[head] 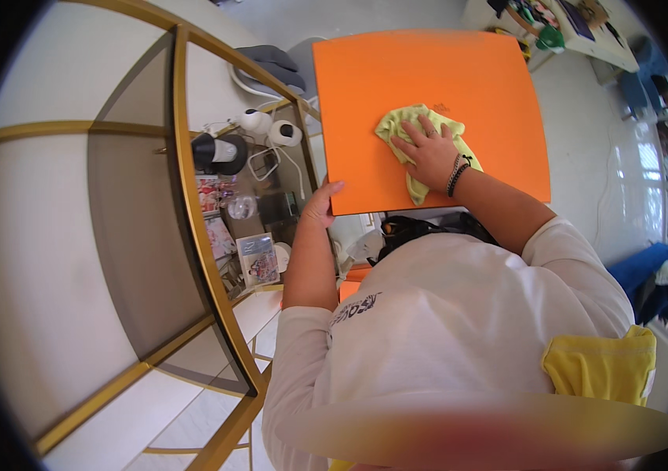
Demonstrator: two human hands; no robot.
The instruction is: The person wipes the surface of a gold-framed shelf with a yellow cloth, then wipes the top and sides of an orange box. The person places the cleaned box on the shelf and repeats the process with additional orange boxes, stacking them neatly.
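Note:
A large flat orange box or board (363,88) with a small dark print lies before me. My right hand (432,154) presses flat on a yellow-green cloth (395,126), fingers spread, over the orange surface. The cloth is bunched and its lower end hangs towards the near edge. My left hand (322,203) grips the near left corner of the orange piece, thumb on top; its fingers are mostly hidden beneath. A yellow cloth (604,359) lies by my right shoulder.
At the left stands a gold-framed shelf (181,118) with tinted glass. It holds white cameras (285,133), a cable, a clear case (258,259) and small items. A grey chair (272,68) is behind it. A table (598,44) with things on it stands far right.

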